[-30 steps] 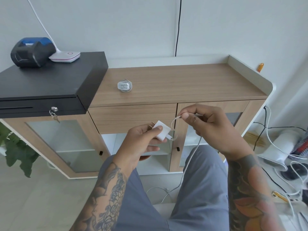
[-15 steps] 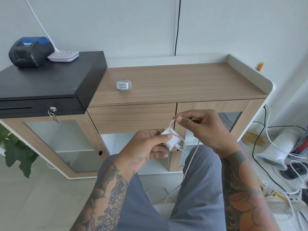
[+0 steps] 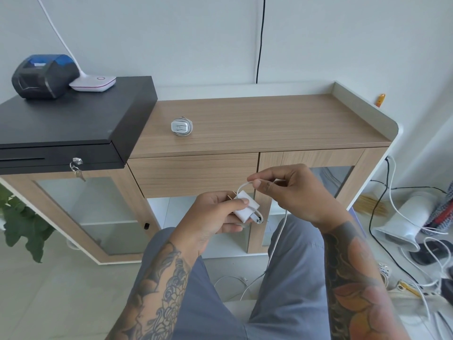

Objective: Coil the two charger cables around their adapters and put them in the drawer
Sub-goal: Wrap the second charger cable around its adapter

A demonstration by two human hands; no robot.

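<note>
**Both hands busy on one charger**

Our left hand [image 3: 215, 212] grips the white adapter [image 3: 246, 209], partly hiding it; our right hand [image 3: 294, 192] pinches its cable [image 3: 277, 241], whose far end we cannot trace. We count two chargers: the coiled charger [image 3: 181, 126] lies on the cabinet top [image 3: 269, 121], above the closed drawer [image 3: 193, 175].
</note>
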